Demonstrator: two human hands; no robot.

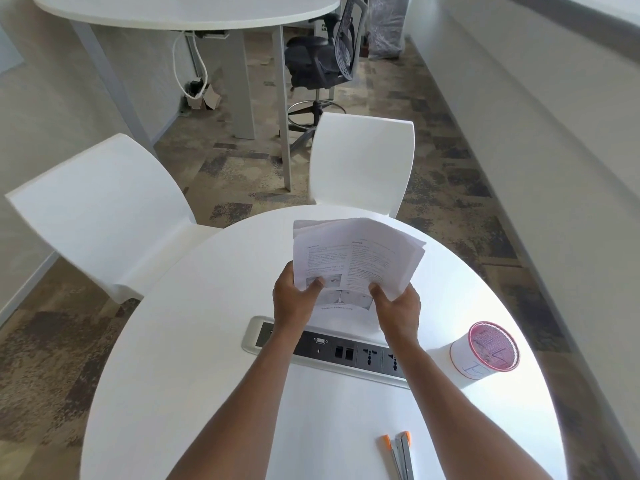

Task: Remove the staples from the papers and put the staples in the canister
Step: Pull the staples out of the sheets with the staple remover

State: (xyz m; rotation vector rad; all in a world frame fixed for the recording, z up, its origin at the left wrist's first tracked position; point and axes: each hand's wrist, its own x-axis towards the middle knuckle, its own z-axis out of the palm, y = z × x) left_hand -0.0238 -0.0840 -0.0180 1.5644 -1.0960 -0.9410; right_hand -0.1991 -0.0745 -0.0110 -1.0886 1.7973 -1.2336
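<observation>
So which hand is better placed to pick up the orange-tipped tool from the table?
Probably the right hand: the orange-tipped tool lies on its side of the table. Both hands hold the papers.

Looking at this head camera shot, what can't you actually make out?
- Staples: too small to find on the papers, head view.
- Tool: cut off by the bottom edge.
- Canister contents: glare and blur inside.
- Printed text: blurred.
- Socket panel: partly behind both forearms.

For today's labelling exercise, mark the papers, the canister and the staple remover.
papers (360, 258): head view, middle of the printed top sheet.
canister (464, 362): head view, white side wall.
staple remover (401, 455): head view, metal body near the orange tips.
</observation>
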